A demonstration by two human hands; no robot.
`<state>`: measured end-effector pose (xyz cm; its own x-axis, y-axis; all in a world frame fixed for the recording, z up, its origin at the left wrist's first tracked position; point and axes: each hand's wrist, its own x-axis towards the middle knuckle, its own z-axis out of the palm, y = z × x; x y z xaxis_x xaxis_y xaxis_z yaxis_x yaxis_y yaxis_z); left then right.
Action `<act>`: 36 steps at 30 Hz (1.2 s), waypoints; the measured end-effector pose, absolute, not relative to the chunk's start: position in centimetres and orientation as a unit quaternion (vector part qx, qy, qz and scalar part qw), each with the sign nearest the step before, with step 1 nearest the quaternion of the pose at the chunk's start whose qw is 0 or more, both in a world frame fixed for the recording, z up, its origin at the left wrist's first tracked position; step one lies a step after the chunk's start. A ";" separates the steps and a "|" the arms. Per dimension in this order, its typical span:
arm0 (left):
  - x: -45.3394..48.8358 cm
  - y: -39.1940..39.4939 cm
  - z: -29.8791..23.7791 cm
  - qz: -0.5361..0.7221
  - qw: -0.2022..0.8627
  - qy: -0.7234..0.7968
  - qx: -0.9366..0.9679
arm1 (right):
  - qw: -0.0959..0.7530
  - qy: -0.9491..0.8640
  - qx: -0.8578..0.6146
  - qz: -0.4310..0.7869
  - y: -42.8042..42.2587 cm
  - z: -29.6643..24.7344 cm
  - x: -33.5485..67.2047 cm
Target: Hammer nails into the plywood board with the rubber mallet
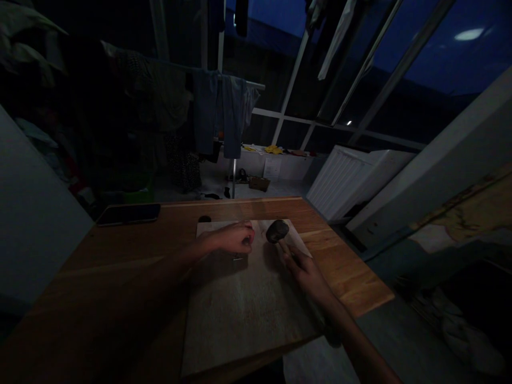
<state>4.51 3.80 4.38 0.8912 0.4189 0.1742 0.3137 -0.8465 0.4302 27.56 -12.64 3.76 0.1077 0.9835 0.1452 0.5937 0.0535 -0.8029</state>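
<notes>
My right hand is wrapped round the light handle of a mallet. The mallet's dark, blunt head is over the far right part of a pale wooden board. Above the same board, to the left of the mallet head, my left hand has its fingers curled closed. A reddish spot shows at its fingertips, but the dim light hides what they hold, if anything. Just below that hand, a small thin metallic piece shows against the board; its kind is unclear.
The board lies on a wooden table. A dark phone lies at the table's far left, and a small dark round thing touches the board's far left corner. Beyond hang jeans; a white ribbed panel stands right.
</notes>
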 end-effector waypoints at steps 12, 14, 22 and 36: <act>4.3 2.8 6.1 0.061 0.164 0.192 0.966 | 0.349 -0.620 -0.649 0.268 -13.6 2.7 27.8; 4.6 3.6 5.9 0.113 0.187 0.232 0.948 | 0.359 -0.618 -0.646 0.270 -13.6 2.7 27.8; 5.9 6.1 3.6 0.185 0.237 0.275 0.913 | 0.367 -0.616 -0.641 0.274 -13.6 2.5 27.8; 5.8 6.4 3.8 0.162 0.228 0.280 0.918 | 0.363 -0.615 -0.640 0.284 -13.6 2.3 27.9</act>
<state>5.81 6.41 3.76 0.7912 0.5877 0.1690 0.4401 -0.7392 0.5099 27.94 -13.58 2.28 0.0816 0.9932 0.0829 0.5804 0.0203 -0.8141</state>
